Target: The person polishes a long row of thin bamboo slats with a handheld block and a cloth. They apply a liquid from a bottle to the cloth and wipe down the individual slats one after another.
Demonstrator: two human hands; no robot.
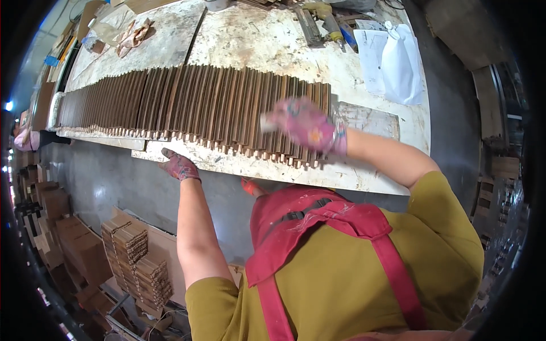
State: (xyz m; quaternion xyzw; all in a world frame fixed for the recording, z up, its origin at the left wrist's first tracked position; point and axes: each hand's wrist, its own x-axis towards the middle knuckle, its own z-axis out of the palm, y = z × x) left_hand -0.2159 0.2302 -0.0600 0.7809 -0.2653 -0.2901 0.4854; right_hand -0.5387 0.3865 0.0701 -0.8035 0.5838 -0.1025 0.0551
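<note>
The right hand (307, 126), in a flowered glove and blurred, has its grip closed around a small pale piece (266, 124) over the right part of a long row of brown strips (213, 108). The left hand (181, 166), gloved, is at the near edge of the desk (244, 48); whether its grip clasps that edge cannot be told. The strips lie side by side across the desk, pale ends toward the person. Light, even pressure along their length should keep the row aligned.
</note>
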